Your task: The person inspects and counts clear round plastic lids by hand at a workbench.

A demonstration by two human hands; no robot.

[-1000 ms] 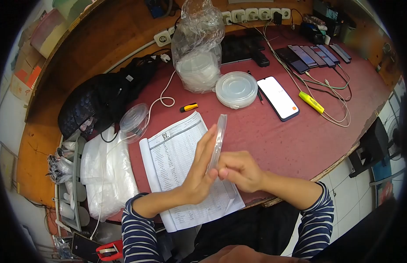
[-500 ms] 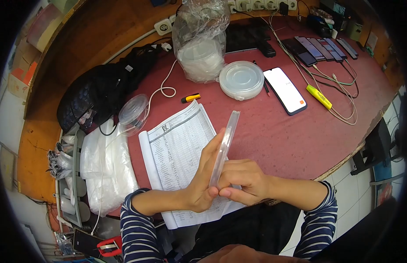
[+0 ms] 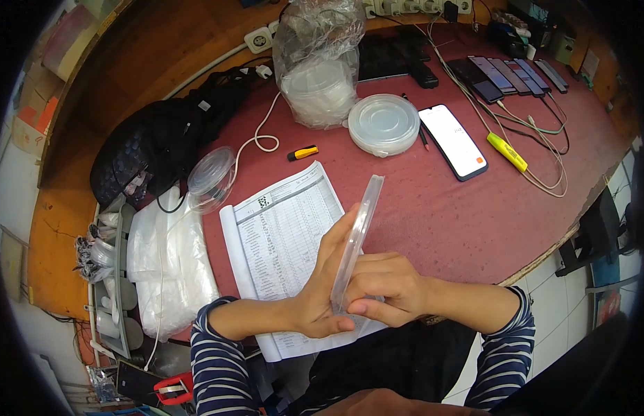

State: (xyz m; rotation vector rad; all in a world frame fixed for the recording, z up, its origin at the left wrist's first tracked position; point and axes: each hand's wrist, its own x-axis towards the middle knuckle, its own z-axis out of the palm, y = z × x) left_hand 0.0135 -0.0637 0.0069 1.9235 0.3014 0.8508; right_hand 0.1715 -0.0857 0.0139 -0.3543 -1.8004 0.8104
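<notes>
A clear plastic lid [image 3: 357, 239] stands almost on edge over the table's front, so its thin rim faces me. My left hand [image 3: 315, 295] supports its left face with long, extended fingers, and the thumb lies below its lower end. On the opposite face, my right hand [image 3: 388, 288] has curled fingers and a thumb pressed close to the lower part of the lid. Beneath both hands lies a stack of printed sheets [image 3: 284, 243] with a table of rows. Round clear lids [image 3: 384, 125] are stacked beyond the hands.
A plastic bag of round containers [image 3: 318, 83] stands at the back. Another clear round piece [image 3: 211, 173] and folded plastic bags [image 3: 169, 263] lie left. A lit phone [image 3: 452, 142], yellow highlighter [image 3: 507, 152], cables and several phones [image 3: 516, 76] occupy the right. An orange-black cap-like piece [image 3: 303, 152] lies mid-table.
The lid's upper end has shifted slightly right. My left thumb has moved down, away from the lid's lower edge and the right fingers. The right hand stays against the lid.
</notes>
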